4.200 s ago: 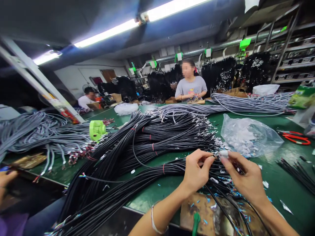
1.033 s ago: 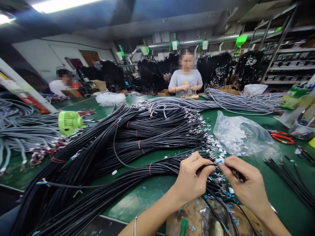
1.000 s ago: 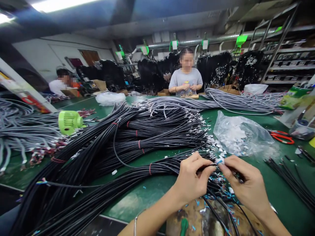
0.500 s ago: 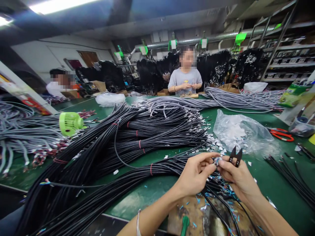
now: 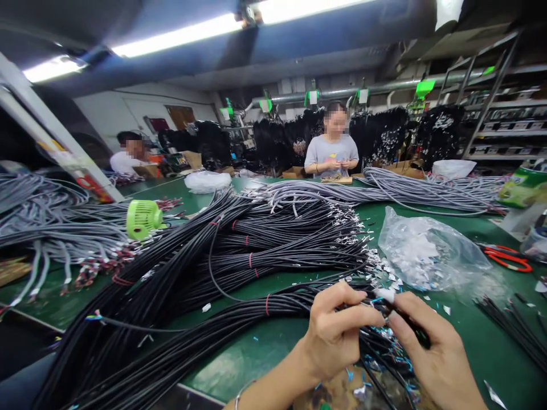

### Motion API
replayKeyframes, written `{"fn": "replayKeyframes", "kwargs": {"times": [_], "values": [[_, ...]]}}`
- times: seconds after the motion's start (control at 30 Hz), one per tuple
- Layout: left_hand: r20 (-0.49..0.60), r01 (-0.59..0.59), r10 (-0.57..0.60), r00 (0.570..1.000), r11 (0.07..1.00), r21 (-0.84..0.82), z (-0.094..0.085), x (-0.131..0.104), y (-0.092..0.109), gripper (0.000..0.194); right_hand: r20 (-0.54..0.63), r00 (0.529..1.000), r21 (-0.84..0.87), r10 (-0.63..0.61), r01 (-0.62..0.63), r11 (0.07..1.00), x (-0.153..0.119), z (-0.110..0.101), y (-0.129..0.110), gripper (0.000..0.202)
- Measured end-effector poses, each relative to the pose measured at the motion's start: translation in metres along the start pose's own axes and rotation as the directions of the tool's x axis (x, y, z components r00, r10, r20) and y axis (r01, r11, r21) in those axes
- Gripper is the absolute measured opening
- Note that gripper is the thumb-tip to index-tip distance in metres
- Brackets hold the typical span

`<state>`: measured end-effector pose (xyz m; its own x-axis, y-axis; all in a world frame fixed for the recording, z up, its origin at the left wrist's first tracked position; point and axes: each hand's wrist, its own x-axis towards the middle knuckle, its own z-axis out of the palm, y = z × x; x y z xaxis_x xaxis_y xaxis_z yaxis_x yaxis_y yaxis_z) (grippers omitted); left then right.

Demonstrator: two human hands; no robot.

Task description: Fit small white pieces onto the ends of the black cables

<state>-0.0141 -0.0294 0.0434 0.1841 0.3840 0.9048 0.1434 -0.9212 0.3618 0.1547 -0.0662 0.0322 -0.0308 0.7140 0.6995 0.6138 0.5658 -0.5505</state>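
Note:
Close to the cut wire ends, my left hand is closed, its fingers pinching the end of a black cable, where a thin blue wire shows. My right hand comes in from the right, curled around dark snips, mostly hidden in the palm. Between the two hands' fingertips is a small white piece, which looks like paper or wrap. Below the hands lie black cables with stripped blue and white ends. A long bundle of black cables, tied with a red band, runs left from under my left hand.
More banded black cables fill the middle of the green table. Beyond my right hand are a clear bag of white scraps and red-handled scissors. A green fan stands left. A co-worker sits opposite.
My hands have shifted slightly down, and a white piece now sticks up between the fingertips. The snips' blades, upright behind my right fingers before, have swung down into the palm. The view has tilted up.

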Motion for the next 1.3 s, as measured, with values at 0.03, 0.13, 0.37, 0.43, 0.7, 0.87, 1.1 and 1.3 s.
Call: {"fn": "replayKeyframes", "kwargs": {"times": [0.03, 0.13, 0.37, 0.43, 0.7, 0.87, 1.1, 1.3], "values": [[-0.005, -0.019, 0.019, 1.000, 1.000, 0.013, 0.000, -0.001, -0.001, 0.030, -0.010, 1.000, -0.009, -0.029, 0.029, 1.000, 0.001, 0.000, -0.002, 0.021], [0.000, -0.055, 0.055, 0.998, 0.998, 0.032, 0.002, -0.002, -0.002, 0.032, -0.018, 0.999, 0.001, -0.038, 0.038, 0.999, 0.003, 0.001, -0.006, 0.019], [0.016, -0.088, 0.087, 0.996, 0.993, 0.074, 0.002, 0.000, 0.000, 0.031, 0.025, 0.998, 0.029, 0.063, -0.064, 0.998, 0.001, 0.002, -0.002, 0.019], [0.028, -0.111, 0.109, 0.994, 0.989, 0.101, 0.002, -0.001, -0.001, 0.028, 0.034, 0.995, 0.001, 0.092, -0.092, 0.996, -0.001, 0.002, 0.000, 0.021], [-0.015, 0.009, -0.007, 1.000, 0.987, 0.163, 0.005, 0.000, 0.000, 0.023, -0.109, 0.993, -0.111, 0.055, -0.067, 0.992, -0.004, 0.004, 0.001, 0.020], [-0.019, 0.127, -0.126, 0.992, 0.971, 0.202, 0.002, 0.002, 0.002, 0.004, -0.181, 0.983, -0.206, -0.031, -0.007, 0.979, -0.002, 0.006, -0.003, 0.018], [0.175, 0.315, -0.328, 0.928, 0.944, 0.098, -0.005, 0.012, 0.007, 0.021, -0.206, 0.974, -0.228, -0.091, 0.043, 0.973, -0.003, 0.004, -0.006, 0.015], [0.458, 0.742, -0.620, 0.637, 0.653, -0.148, -0.012, 0.020, 0.001, 0.033, -0.124, 0.992, -0.158, -0.014, -0.006, 0.987, -0.007, 0.003, 0.003, 0.011]]}}
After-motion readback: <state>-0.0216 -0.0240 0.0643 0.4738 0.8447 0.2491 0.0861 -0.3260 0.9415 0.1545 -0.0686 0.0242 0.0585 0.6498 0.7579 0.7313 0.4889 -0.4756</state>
